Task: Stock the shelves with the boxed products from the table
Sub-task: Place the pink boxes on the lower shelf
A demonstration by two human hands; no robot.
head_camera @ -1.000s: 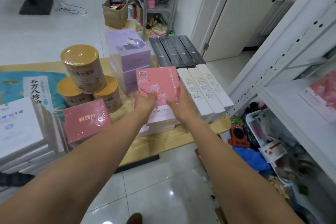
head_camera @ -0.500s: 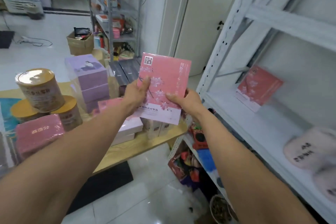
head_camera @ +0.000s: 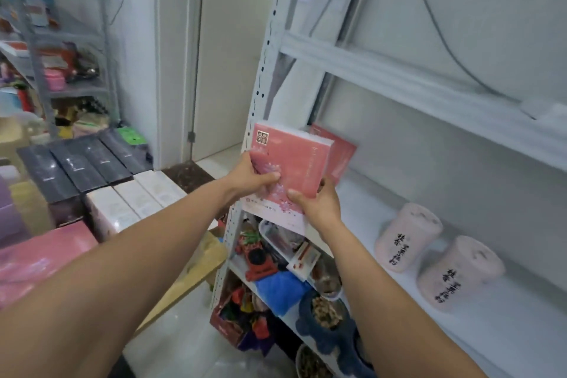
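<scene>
Pink card, printed with blossoms and a square seal in its top corner, faces the camera: the pink box (head_camera: pixel 291 169) is held upright near the centre of the view, at the front edge of the white shelf (head_camera: pixel 365 212), just beside the perforated upright post (head_camera: pixel 260 86). The left hand (head_camera: pixel 251 176) grips the box's 9 o'clock edge, thumb pressed across the front face and fingers curled behind. The right hand (head_camera: pixel 317 205) clamps the corner at 5 o'clock, thumb on the front and fingers wrapped round the back. Whether the bottom edge of the box touches the shelf board cannot be told, since the hands hide it. At the box's 2 o'clock, a second pink box (head_camera: pixel 342 150) of the same look stands further in on that shelf, partly hidden behind it. Two pale pink tubs (head_camera: pixel 408 236) with black lettering sit on the shelf at 4 o'clock, well apart from the box. At 9 o'clock lies the wooden table (head_camera: pixel 196 264), carrying a row of black boxes (head_camera: pixel 82 163), white boxes (head_camera: pixel 138 199) and another pink pack (head_camera: pixel 40 258). Mixed clutter (head_camera: pixel 276 273) fills the shelf below at 6 o'clock.
</scene>
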